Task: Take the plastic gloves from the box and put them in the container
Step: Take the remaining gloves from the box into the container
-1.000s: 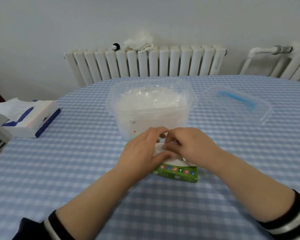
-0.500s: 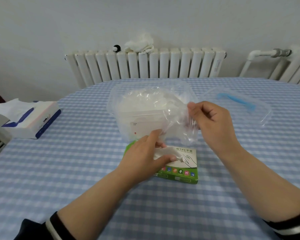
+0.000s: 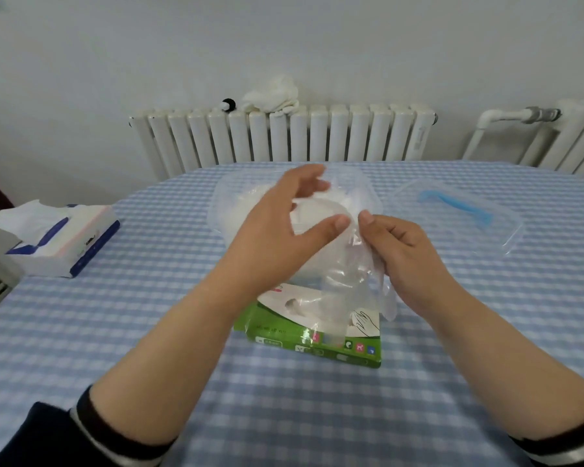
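Observation:
A green and white box of gloves (image 3: 311,335) lies on the checked table in front of me. Behind it stands a clear plastic container (image 3: 226,203) with a heap of clear gloves inside. A clear plastic glove (image 3: 344,284) hangs in the air above the box. My right hand (image 3: 405,257) pinches its upper edge between thumb and fingers. My left hand (image 3: 284,230) is raised in front of the container, fingers spread, thumb close to the glove's top edge; I cannot tell if it touches.
The container's clear lid with a blue handle (image 3: 459,214) lies to the right. A tissue box (image 3: 58,237) sits at the table's left edge. White radiators (image 3: 284,136) stand behind the table, with a white cloth (image 3: 273,96) on top.
My right hand pulled a glove out of the box and brought it in front of the container. My left hand left the box and rose toward the glove.

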The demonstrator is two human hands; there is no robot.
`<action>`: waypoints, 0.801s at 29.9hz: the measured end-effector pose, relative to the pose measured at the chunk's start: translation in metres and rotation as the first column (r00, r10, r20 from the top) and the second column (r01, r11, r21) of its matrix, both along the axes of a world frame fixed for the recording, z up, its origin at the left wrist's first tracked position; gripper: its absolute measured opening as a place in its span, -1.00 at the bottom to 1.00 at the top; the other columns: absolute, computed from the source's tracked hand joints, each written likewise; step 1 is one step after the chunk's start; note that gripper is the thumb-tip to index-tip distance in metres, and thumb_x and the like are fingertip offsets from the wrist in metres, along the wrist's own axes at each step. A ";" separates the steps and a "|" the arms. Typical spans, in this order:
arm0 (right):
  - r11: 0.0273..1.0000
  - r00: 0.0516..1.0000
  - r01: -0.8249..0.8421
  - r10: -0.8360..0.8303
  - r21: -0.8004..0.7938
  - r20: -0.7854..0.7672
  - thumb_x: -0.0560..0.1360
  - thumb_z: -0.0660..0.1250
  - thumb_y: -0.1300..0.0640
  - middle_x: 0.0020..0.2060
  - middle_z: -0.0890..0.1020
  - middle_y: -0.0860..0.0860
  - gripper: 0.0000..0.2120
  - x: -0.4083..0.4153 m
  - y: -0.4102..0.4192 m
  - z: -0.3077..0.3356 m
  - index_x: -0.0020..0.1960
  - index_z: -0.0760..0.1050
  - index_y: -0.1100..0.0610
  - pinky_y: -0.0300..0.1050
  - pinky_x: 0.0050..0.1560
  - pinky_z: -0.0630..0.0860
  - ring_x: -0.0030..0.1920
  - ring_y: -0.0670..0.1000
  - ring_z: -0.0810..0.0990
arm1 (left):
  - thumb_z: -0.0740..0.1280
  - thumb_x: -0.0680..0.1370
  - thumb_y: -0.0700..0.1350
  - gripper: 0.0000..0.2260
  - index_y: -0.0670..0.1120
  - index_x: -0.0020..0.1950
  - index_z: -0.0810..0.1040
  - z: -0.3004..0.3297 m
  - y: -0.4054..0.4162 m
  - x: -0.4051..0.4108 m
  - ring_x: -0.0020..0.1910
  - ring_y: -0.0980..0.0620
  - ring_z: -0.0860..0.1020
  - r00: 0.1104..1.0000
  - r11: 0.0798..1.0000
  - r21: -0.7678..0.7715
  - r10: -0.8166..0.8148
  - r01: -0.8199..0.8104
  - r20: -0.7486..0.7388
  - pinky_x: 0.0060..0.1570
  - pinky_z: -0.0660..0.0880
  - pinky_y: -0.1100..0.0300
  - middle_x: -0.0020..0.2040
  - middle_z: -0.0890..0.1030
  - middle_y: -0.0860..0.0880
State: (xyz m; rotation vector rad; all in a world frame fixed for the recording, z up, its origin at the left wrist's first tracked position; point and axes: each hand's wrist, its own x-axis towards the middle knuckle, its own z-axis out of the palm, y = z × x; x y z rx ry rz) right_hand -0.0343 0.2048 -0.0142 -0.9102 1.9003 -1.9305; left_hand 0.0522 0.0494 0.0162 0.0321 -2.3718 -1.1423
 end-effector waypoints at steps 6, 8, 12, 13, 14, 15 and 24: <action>0.985 0.981 -0.010 -0.025 0.175 0.195 0.60 0.07 -0.19 -0.46 0.56 0.04 -0.37 -0.003 0.006 0.005 -0.41 0.57 0.19 -0.36 -0.47 0.41 -0.46 0.01 0.49 | 0.42 0.52 -0.03 -0.90 -0.03 -0.16 0.61 0.028 0.000 -0.019 -0.42 0.10 0.57 0.991 0.987 0.152 -0.076 0.059 0.111 -0.28 0.52 0.29 -0.41 0.62 0.07; 0.996 0.926 -0.027 -0.008 0.086 0.377 0.55 0.03 -0.28 -0.50 0.60 0.02 -0.29 -0.006 0.007 0.007 -0.53 0.57 0.13 -0.24 -0.49 0.47 -0.50 0.01 0.56 | 0.40 0.53 0.00 -0.85 -0.05 -0.16 0.61 0.033 -0.002 -0.021 -0.55 0.18 0.45 0.993 0.985 0.173 -0.011 -0.009 0.115 -0.48 0.42 0.33 -0.51 0.52 0.11; 0.988 0.848 -0.143 0.151 -0.054 0.508 0.41 -0.02 -0.42 -0.57 0.46 0.12 -0.36 -0.017 0.008 0.004 -0.54 0.20 0.10 -0.25 -0.57 0.23 -0.63 0.03 0.35 | 0.37 0.55 0.03 -0.80 -0.04 -0.20 0.61 0.037 -0.014 -0.025 -0.58 0.21 0.37 0.989 0.972 0.194 0.114 -0.131 0.097 -0.57 0.30 0.36 -0.59 0.37 0.13; 0.982 0.832 -0.159 0.191 -0.105 0.520 0.38 -0.03 -0.44 -0.50 0.50 0.14 -0.36 -0.021 0.009 0.003 -0.50 0.25 0.12 -0.26 -0.55 0.28 -0.61 0.02 0.38 | 0.37 0.55 0.04 -0.79 -0.04 -0.21 0.61 0.037 -0.017 -0.025 -0.59 0.21 0.35 0.986 0.968 0.201 0.133 -0.152 0.105 -0.57 0.30 0.36 -0.60 0.36 0.13; 0.974 0.823 -0.171 0.226 -0.152 0.521 0.35 -0.01 -0.46 -0.42 0.54 0.15 -0.35 -0.023 0.009 0.003 -0.41 0.33 0.14 -0.25 -0.53 0.33 -0.55 0.03 0.44 | 0.37 0.55 0.04 -0.79 -0.04 -0.21 0.61 0.037 -0.019 -0.025 -0.59 0.20 0.34 0.982 0.964 0.208 0.147 -0.169 0.116 -0.57 0.29 0.36 -0.61 0.35 0.13; 0.965 0.824 -0.182 0.256 -0.191 0.505 0.31 0.04 -0.48 -0.33 0.58 0.15 -0.34 -0.025 0.008 0.003 -0.27 0.41 0.14 -0.23 -0.51 0.40 -0.48 0.03 0.50 | 0.37 0.55 0.05 -0.79 -0.05 -0.20 0.62 0.037 -0.020 -0.026 -0.60 0.20 0.34 0.980 0.959 0.219 0.156 -0.180 0.125 -0.57 0.29 0.35 -0.61 0.34 0.13; 0.994 0.988 0.096 -0.088 0.052 -0.128 0.35 0.45 -0.24 -0.21 0.53 -0.07 -0.48 -0.008 0.000 0.009 0.22 0.41 -0.11 -0.23 -0.22 0.50 -0.22 -0.10 0.50 | 0.39 0.54 0.03 -0.82 -0.05 -0.11 0.68 0.040 -0.019 -0.021 -0.59 0.14 0.27 0.966 0.972 0.234 -0.043 -0.018 0.256 -0.56 0.22 0.32 -0.58 0.33 0.10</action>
